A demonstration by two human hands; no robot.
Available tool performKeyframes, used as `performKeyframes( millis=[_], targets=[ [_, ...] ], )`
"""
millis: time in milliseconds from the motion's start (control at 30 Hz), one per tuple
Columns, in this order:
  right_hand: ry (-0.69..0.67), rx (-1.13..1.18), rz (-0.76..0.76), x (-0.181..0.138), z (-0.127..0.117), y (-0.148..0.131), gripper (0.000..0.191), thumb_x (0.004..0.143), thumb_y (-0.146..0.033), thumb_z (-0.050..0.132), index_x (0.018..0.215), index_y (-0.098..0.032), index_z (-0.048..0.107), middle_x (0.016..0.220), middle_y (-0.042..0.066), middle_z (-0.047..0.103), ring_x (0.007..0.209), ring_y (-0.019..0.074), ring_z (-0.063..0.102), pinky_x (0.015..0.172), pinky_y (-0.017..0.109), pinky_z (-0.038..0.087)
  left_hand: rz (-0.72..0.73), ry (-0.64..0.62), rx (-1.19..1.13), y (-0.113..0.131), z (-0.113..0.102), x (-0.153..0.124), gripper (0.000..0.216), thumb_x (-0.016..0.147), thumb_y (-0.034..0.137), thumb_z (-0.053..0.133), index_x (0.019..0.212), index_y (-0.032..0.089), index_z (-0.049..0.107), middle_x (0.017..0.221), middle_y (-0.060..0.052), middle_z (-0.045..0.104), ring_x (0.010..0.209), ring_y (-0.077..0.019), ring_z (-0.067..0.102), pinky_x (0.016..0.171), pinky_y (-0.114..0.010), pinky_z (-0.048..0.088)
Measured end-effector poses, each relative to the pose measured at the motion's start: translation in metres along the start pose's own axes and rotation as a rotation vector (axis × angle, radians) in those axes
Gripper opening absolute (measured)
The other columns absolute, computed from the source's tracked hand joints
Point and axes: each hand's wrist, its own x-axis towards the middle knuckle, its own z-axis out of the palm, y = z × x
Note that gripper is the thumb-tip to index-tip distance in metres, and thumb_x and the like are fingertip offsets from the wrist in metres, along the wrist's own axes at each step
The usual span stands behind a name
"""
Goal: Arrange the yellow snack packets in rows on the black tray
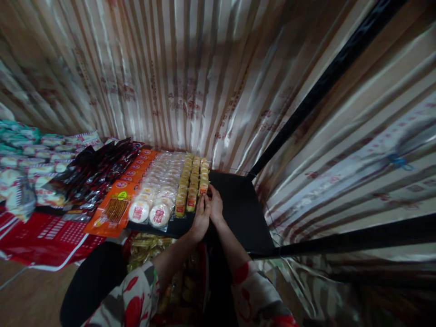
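My left hand (200,218) and my right hand (215,204) meet at the front end of the rows of small yellow snack packs (194,179) on a black shelf (241,209). Both hands have their fingers bent against the nearest yellow pack (203,187), which they seem to hold between them. Left of the yellow rows lie rows of round white cakes in clear wrappers (160,190). Orange packets (117,204) come after those. My sleeves are pale with red flowers.
Black and red packets (91,175) and green and white packets (30,154) lie further left over a red printed sheet (44,240). A striped shiny curtain (190,77) hangs behind. Black bars (340,63) frame the shelf at right. More packed goods (146,250) sit below.
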Motion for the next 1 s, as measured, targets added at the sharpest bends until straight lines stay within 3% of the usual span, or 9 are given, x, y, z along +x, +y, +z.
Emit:
performKeyframes(
  millis=[267,433,600,833,1000],
  targets=[
    [0.01,0.036,-0.104,0.002,0.007,0.006,0.044,0.078,-0.027,0.045,0.121,-0.02,0.055,0.123,0.006,0.057,0.112,0.0211,0.052,0.099,0.038,0.038,-0.017,-0.036,-0.089,0.007,-0.002,0.0,0.053,0.091,0.028,0.031,0.14,0.009,0.026,0.149,-0.009,0.021,0.137,-0.0178,0.017,0.114,-0.034,0.015],
    [0.051,0.085,-0.061,-0.001,0.007,0.009,0.05,0.076,-0.029,0.047,0.124,-0.019,0.052,0.121,0.009,0.058,0.105,0.0219,0.054,0.092,0.038,0.044,-0.018,0.009,-0.137,0.005,0.001,0.0,0.052,0.091,0.032,0.034,0.138,0.01,0.031,0.147,-0.011,0.028,0.136,-0.0174,0.023,0.114,-0.032,0.017],
    [0.112,0.082,-0.007,-0.017,0.004,0.003,0.05,0.075,-0.031,0.05,0.121,-0.013,0.053,0.119,0.014,0.056,0.101,0.0223,0.054,0.086,0.036,0.047,0.036,0.075,-0.163,-0.009,0.0,-0.009,0.043,0.088,0.031,0.042,0.129,0.018,0.044,0.136,-0.008,0.047,0.126,-0.0188,0.042,0.107,-0.035,0.032],
    [0.171,0.123,-0.038,-0.071,0.003,-0.012,0.036,0.082,-0.033,0.046,0.112,-0.017,0.057,0.109,0.011,0.059,0.094,0.0179,0.059,0.081,0.031,0.049,0.074,0.098,0.023,-0.019,-0.022,-0.061,0.032,0.085,0.019,0.038,0.11,0.017,0.057,0.108,-0.006,0.064,0.101,-0.0173,0.059,0.091,-0.033,0.046],
    [0.066,0.189,-0.101,-0.13,0.009,-0.019,0.031,0.087,-0.028,0.039,0.11,-0.018,0.057,0.102,0.009,0.064,0.082,0.0153,0.064,0.077,0.031,0.051,0.141,0.016,0.091,-0.038,-0.05,-0.112,0.03,0.086,0.022,0.035,0.105,0.018,0.058,0.1,-0.005,0.066,0.092,-0.0154,0.06,0.085,-0.03,0.047]
  ],
)
